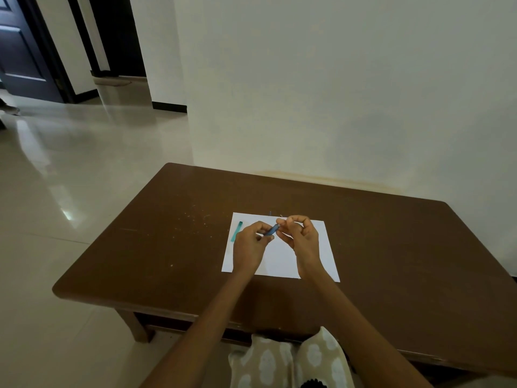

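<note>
Two hands: both meet just above the upper middle of the white sheet (277, 259), probably so that anything coming off the work lands on paper and not on the bench (391, 247).
Left hand (249, 245): its grip is clamped on the near half of the blue stick (270, 230), thumb and curled fingers around the barrel. It acts as the anchor that stops the stick turning or sliding.
Right hand (300, 236): its grip is pinched on the stick's far tip with thumb and forefinger, the other fingers curled and lifted clear. That suits a pull, twist or peel at the end.
Blue stick: it is in the air between the two hands, tilted up toward the right, not touching the sheet. Whether it is a crayon or a pen is too small to tell.
Step in hand: judged from the two-ended hold, the end of the stick is being worked loose or stripped.
Teal strip (236, 231): it lies flat near the sheet's left edge, just beside the left hand, set out of the way yet within reach.
Small dark bit (270, 213): it sits at the sheet's far edge, apart from the hands; what it is cannot be made out.
Pale specks (195, 217): they are scattered on the bench to the left of the sheet.
Risk: a hard pull at the tip could snap the stick or flick it off the paper.
</note>
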